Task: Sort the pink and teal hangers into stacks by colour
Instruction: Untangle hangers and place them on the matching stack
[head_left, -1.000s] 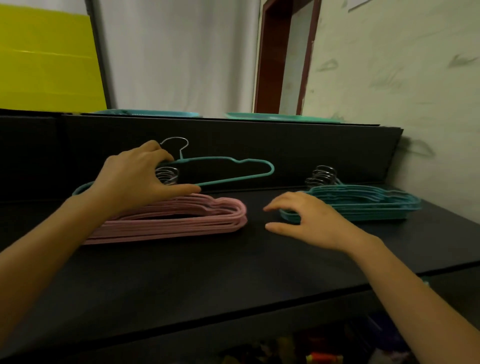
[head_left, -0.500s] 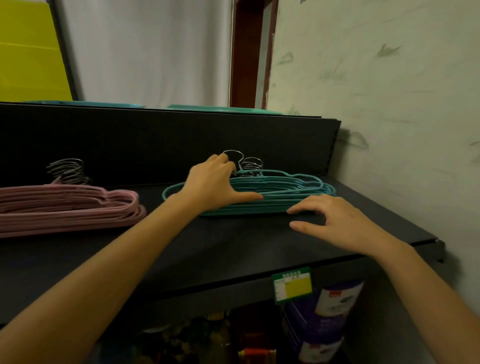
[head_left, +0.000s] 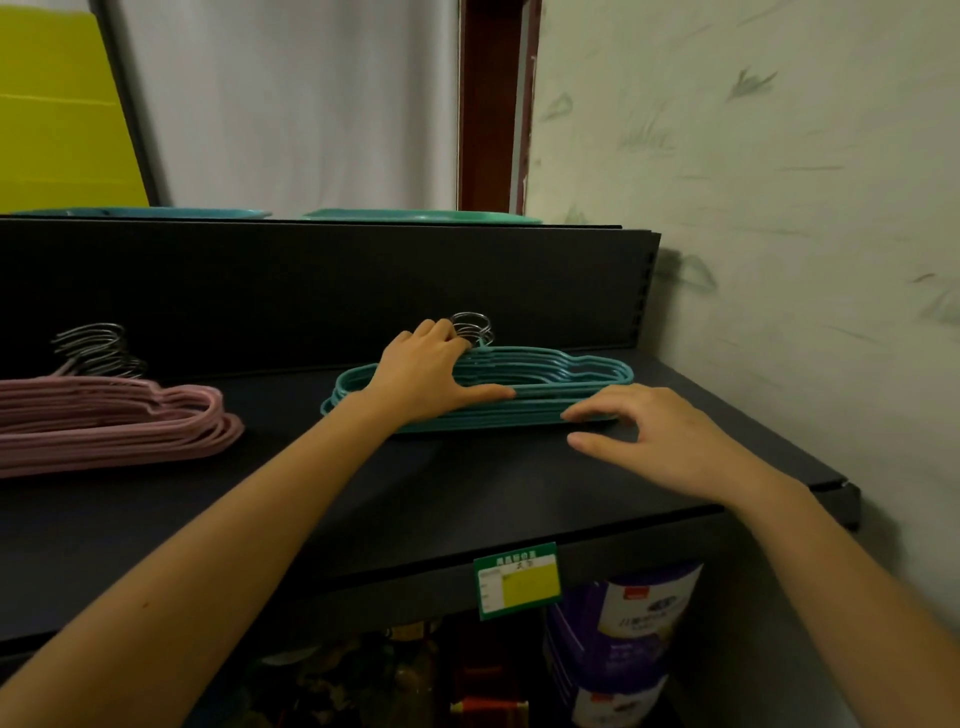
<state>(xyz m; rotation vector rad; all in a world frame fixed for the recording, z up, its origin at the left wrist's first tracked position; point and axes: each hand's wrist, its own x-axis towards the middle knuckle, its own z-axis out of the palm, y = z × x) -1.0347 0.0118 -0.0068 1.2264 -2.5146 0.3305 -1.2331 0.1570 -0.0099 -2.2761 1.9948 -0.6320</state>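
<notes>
Hands are both at the teal stack (head_left: 571, 374), over on the right side of the dark shelf (head_left: 415, 493)! The left hand (head_left: 426, 379) lies spread across the top of it, fingers reaching to the metal hooks (head_left: 470, 327), thumb stretched along the front bars. It looks like pressing, not pinching. The right hand (head_left: 660, 436) hovers loose and uncurled, its fingertips (head_left: 569, 415) at the stack's front edge, holding nothing.

The pink stack (head_left: 130, 415) sits well apart on the left, with no teal showing in it. I'd call this the squaring-up stage. The next move calls for nudging the teal bars flush, since the lower ones splay out leftward.

As for containers, two teal trays (head_left: 415, 215) sit edge-on atop the back panel, their contents hidden. Purple-and-white tubs (head_left: 639, 613) stand below the shelf beside a green price tag (head_left: 517, 579); what they hold, I cannot tell.
</notes>
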